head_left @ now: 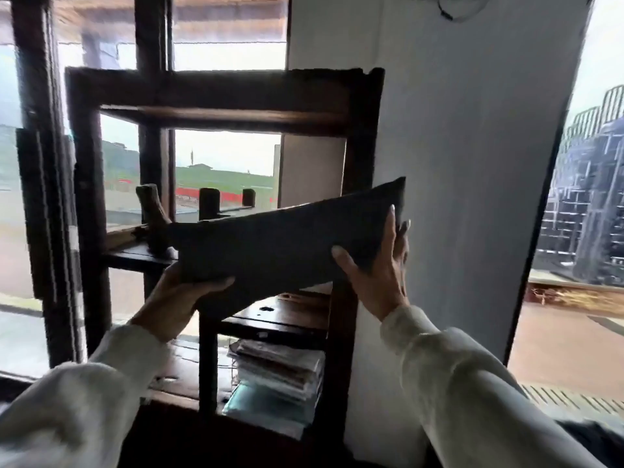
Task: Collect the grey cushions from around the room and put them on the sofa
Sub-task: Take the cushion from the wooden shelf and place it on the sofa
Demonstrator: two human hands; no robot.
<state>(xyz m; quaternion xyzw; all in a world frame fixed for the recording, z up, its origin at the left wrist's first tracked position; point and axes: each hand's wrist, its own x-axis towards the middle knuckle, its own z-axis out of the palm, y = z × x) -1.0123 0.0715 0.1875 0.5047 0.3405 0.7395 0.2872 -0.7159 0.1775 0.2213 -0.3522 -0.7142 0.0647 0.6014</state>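
A flat dark grey cushion [280,244] is held in the air in front of a dark wooden shelf unit [216,92], tilted with its right end higher. My left hand [175,298] grips its lower left edge from below, thumb on the front face. My right hand [378,268] holds its right end, thumb on the front and fingers behind. Both arms are in cream sleeves. The sofa is not in view.
On the shelf behind the cushion stand short dark wooden posts [209,202]. A lower shelf holds a stack of papers [280,369]. A white wall [456,146] rises to the right, with windows [223,157] behind the shelf and a glass door [580,231] at far right.
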